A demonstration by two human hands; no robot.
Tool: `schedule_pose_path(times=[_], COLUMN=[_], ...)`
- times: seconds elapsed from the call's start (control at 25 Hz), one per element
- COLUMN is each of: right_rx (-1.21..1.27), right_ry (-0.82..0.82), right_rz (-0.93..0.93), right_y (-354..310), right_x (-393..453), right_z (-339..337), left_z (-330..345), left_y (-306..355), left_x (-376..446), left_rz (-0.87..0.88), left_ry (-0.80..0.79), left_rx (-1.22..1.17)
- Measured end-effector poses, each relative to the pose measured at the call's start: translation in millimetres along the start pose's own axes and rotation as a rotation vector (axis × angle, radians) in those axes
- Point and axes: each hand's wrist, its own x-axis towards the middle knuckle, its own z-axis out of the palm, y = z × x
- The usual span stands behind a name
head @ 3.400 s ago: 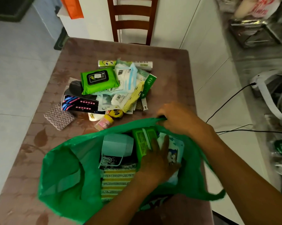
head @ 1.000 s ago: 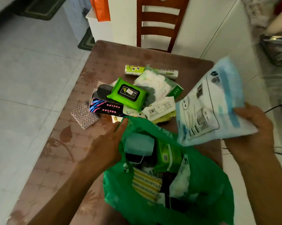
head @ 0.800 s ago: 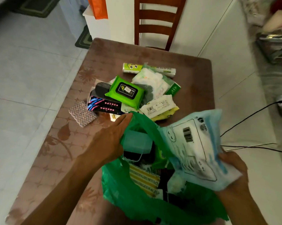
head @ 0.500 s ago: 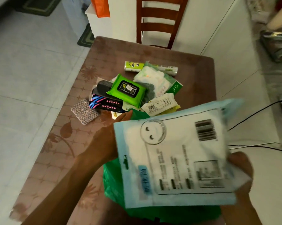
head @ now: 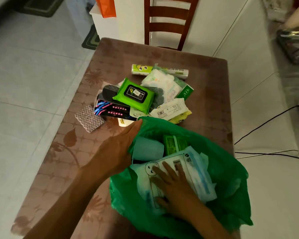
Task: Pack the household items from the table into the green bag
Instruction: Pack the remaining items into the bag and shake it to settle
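Green bag (head: pixel 223 169) sitting open at the near edge of the brown desk (head: pixel 162 54). Right hand (head: pixel 174 188) flat inside it, fingers straight, pressing down on a white-and-blue pack (head: pixel 193 168). Left hand (head: pixel 117 149) gripping the bag's left rim, holding the mouth open. Pale teal item (head: pixel 148 150) and green packet (head: pixel 175 144) already inside. Still piled further back on the desk: green wipes pack (head: pixel 134 94), black box with pink stripes (head: pixel 110 109), patterned scrub pad (head: pixel 89 119).

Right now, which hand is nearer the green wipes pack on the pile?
Left. The left hand holds the green bag rim just below the green wipes pack; the right hand presses inside the bag, farther off.
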Motion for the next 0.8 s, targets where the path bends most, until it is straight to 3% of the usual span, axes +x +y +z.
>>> schedule_pose_path(times=[0.08,0.16,0.2,0.24,0.32,0.36,0.4,0.44,0.52,0.56,0.6,0.72,0.8], right_rx=[-0.127,0.031,0.183,0.339,0.555,0.552,0.453,0.270,-0.047,-0.135,-0.200,-0.267,0.130], right_ry=[-0.107,-0.163,-0.115,0.025,0.472,0.615,0.628,0.474,-0.011,-0.138,-0.181,-0.072,0.137], right_rz=[0.082,0.114,0.092,0.077,0.154,0.206,0.241,0.278,0.334,0.342,0.337,0.339,0.435], right_y=[11,15,16,17,35,54,78,103,138,147,152,151,143], right_x=[26,48,55,64,89,108,132,159,199,209,213,207,187], right_z=[4,-25,-49,-74,-118,-129,-134,-129,-97,-81,-65,-53,-71], left_z=[2,3,4,4,3,5,6,7,10,11,12,10,9], left_y=[1,1,1,1,0,-1,-2,-2,-3,-4,-6,-11,-12], left_x=[-2,-2,0,2,3,3,1,-2,-9,-11,-13,-17,-18], left_rz=[0.018,0.025,0.030,0.029,0.030,0.032,0.041,0.042,0.022,0.016,0.013,-0.009,0.004], left_ry=[-0.024,-0.029,-0.026,-0.026,-0.023,-0.021,-0.021,-0.026,-0.047,-0.056,-0.057,-0.049,-0.046], left_rx=[-0.014,-0.002,0.011,0.007,-0.004,-0.011,-0.018,-0.030,-0.051,-0.051,-0.052,-0.062,-0.067])
